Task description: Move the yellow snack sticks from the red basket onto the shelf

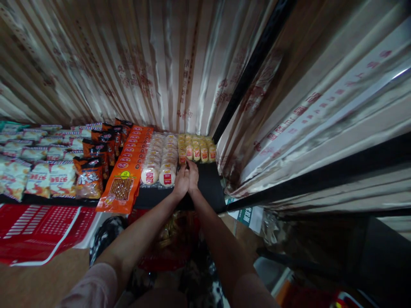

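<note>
My left hand (182, 180) and my right hand (193, 175) are side by side over the black shelf (210, 184), at the front of the small yellow-wrapped round snacks (197, 152). Their fingers are closed together; what they hold, if anything, is hidden by the hands. The yellow snacks stand in several short rows with red and white labels facing me. Just left of my hands are two rows of larger pale round cakes (167, 177) in clear wrappers. Beyond those lies an overlapping row of flat orange snack packets (121, 188).
Black-and-orange bags (89, 177) and white snack bags (62, 179) fill the shelf's left side. A red basket (48, 229) with a white handle is below it. Pale printed curtains (167, 64) hang behind, and a black post (244, 85) rises at the shelf's right corner.
</note>
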The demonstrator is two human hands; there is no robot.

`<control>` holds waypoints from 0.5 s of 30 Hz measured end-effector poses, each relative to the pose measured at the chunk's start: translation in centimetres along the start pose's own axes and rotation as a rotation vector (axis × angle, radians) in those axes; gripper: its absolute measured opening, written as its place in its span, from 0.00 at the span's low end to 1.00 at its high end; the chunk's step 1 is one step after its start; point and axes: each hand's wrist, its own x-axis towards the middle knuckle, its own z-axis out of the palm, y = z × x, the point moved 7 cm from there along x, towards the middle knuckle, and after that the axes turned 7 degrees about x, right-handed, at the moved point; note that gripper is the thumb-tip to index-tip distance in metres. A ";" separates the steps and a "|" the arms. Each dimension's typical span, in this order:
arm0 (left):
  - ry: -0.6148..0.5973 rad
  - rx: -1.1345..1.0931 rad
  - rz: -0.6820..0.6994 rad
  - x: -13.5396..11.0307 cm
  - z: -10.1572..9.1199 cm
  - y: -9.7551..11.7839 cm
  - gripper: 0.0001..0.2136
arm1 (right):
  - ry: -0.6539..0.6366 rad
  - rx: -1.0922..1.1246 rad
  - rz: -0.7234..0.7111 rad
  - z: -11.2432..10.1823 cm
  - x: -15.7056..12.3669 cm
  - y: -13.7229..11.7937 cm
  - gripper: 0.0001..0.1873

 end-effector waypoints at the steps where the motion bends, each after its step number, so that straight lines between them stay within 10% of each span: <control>1: 0.009 0.010 0.003 -0.3 -0.1 0.1 0.20 | 0.009 -0.002 0.001 -0.1 -0.2 0.0 0.24; 15: 0.012 0.257 0.024 -6.3 -1.6 -0.3 0.17 | -0.044 0.068 0.047 -0.8 -6.8 -0.8 0.22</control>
